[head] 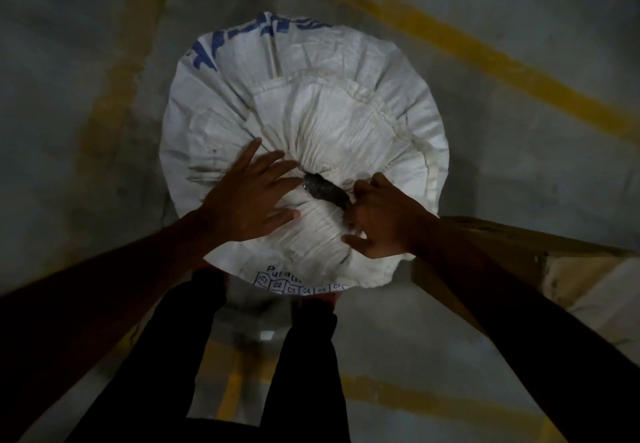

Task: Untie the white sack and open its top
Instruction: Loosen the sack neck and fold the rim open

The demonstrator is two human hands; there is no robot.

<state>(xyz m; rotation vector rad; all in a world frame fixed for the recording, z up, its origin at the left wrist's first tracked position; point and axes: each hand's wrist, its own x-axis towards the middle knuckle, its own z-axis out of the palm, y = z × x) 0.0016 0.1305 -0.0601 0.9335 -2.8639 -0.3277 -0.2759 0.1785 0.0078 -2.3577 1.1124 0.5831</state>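
Note:
A full white woven sack (pixel 346 72) with blue lettering stands upright on the floor below me. Its top is gathered into pleats around a small dark gap (pixel 323 190) near the middle. My left hand (pixel 247 200) lies flat on the sack's left side with fingers spread, holding nothing. My right hand (pixel 379 223) has its fingers curled into the gathered fabric (pixel 320 231) at the gap's right edge. I see no tie or string; the fingers may hide one.
A brown cardboard box (pixel 540 252) stands close on the right, touching the sack's side. My dark-trousered legs (pixel 311 356) are just in front of the sack. Yellow painted lines (pixel 485 51) cross the grey concrete floor.

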